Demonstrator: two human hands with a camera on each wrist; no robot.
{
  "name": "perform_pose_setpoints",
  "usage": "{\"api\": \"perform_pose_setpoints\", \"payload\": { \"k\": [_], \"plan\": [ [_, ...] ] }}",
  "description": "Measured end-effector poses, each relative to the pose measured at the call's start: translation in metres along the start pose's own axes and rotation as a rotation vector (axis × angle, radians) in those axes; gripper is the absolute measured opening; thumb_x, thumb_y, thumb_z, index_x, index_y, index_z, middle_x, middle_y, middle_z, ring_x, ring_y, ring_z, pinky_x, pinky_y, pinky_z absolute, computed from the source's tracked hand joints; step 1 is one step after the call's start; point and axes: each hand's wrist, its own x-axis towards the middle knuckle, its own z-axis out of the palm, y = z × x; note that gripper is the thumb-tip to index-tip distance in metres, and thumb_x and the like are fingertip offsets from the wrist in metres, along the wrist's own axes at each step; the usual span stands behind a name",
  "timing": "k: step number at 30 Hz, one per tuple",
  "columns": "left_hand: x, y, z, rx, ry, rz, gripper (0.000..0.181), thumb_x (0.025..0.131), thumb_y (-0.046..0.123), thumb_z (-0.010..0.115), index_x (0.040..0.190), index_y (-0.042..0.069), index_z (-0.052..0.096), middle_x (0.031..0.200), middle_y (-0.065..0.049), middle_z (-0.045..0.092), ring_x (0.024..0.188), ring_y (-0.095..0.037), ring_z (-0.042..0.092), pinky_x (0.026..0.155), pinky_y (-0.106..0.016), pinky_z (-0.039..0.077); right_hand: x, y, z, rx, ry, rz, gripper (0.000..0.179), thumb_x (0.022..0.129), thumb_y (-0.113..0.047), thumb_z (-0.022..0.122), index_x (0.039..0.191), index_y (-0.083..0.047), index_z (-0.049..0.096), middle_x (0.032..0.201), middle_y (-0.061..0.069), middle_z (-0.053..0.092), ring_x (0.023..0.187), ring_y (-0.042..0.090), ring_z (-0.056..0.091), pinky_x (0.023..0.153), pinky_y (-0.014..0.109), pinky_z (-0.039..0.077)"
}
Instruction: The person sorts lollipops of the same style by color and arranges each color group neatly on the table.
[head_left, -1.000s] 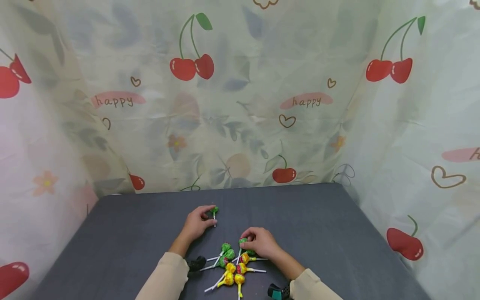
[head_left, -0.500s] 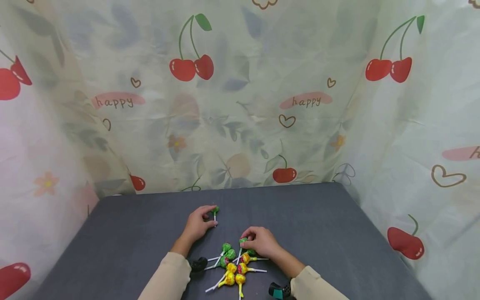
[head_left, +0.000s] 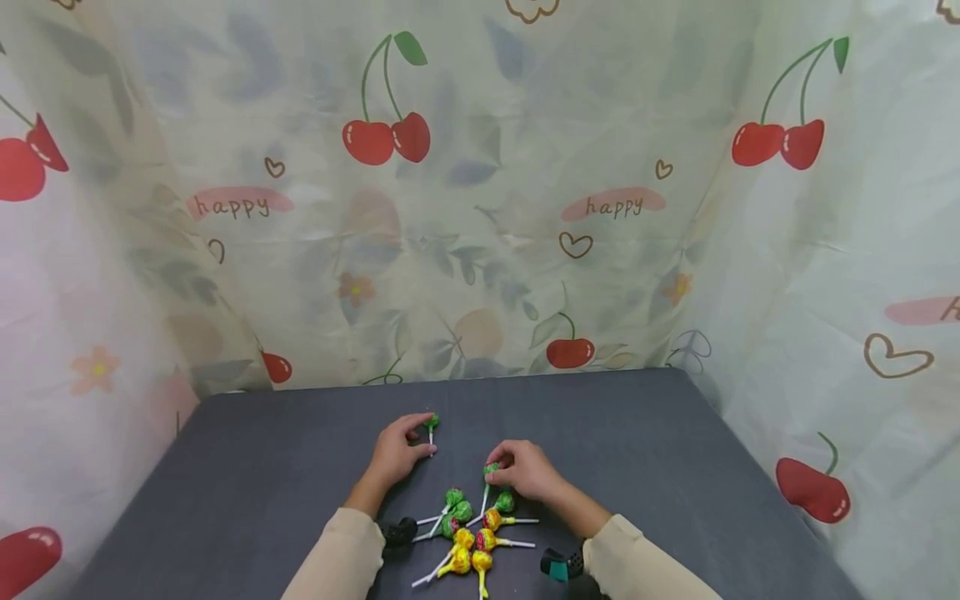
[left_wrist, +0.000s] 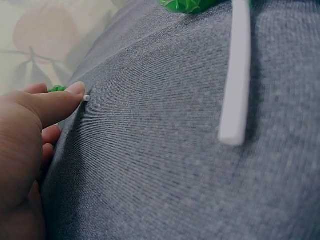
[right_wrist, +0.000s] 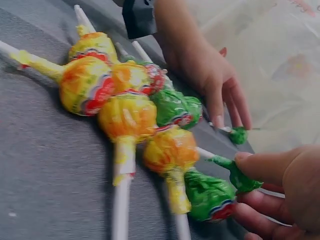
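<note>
Beyond the pile, my left hand (head_left: pixel 395 447) holds a green-wrapped lollipop (head_left: pixel 432 421) on the table, fingers at its candy end and thumb by the tip of its white stick. My right hand (head_left: pixel 528 469) pinches another green lollipop (right_wrist: pixel 243 181) by its wrapped head between thumb and fingers, its stick pointing toward the pile. Just below that hand lies one more green lollipop (right_wrist: pixel 207 195). Several yellow lollipops (head_left: pixel 483 540) are bunched closest to my body, with a few green lollipops (head_left: pixel 454 518) at their left.
A dark grey cloth-covered table (head_left: pixel 622 450) spreads around the lollipops. Pale curtains (head_left: pixel 480 208) printed with cherries stand behind it and at both sides. A black band (head_left: pixel 397 532) is on my left wrist, and a black-and-teal device (head_left: pixel 558 567) sits by my right wrist.
My right hand has moved slightly away from my body with its green lollipop, uncovering more of the green one beneath. My left hand stays in nearly the same place.
</note>
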Motion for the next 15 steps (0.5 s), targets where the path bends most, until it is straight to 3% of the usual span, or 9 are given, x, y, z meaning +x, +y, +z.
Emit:
{"api": "perform_pose_setpoints", "payload": {
  "k": [15],
  "plan": [
    [0.001, -0.001, 0.001, 0.010, 0.002, -0.046, 0.056, 0.076, 0.012, 0.083, 0.130, 0.013, 0.065, 0.111, -0.009, 0.065, 0.089, -0.022, 0.057, 0.077, -0.042, 0.046, 0.042, -0.031, -0.021, -0.040, 0.059, -0.026, 0.017, 0.081, -0.003, 0.077, 0.097, -0.004, 0.071, 0.081, 0.000, 0.064, 0.066, 0.012, 0.058, 0.057, 0.029, 0.048]
  ]
}}
